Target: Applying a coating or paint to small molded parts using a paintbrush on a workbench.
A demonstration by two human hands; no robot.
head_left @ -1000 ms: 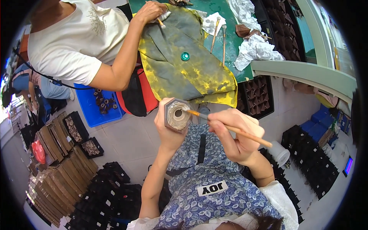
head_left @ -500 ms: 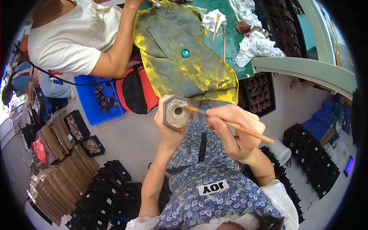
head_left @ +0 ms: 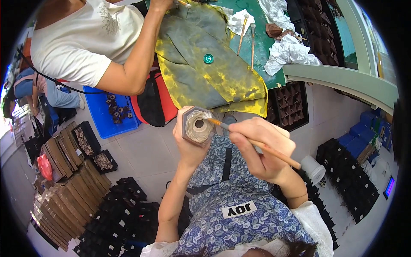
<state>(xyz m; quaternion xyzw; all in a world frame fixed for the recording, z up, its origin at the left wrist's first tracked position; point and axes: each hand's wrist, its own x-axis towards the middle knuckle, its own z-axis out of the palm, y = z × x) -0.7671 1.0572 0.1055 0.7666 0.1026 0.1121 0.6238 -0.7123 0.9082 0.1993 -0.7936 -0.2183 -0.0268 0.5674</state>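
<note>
Left hand (head_left: pixel 188 150) clasped grey-brown hexagonal piece (head_left: pixel 197 134), its face already pale-streaked; right hand (head_left: pixel 262 160) pinched slender wooden-handled brush (head_left: pixel 221 124); remainder unclear.

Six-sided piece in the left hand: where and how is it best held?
The six-sided piece is probably best gripped around its outer sides, coming from the left and the near side, as the left hand does. The angular outline suggests flat sides for fingers, and the round-holed face stays uncovered where the right hand brings the brush in from the right.
</note>
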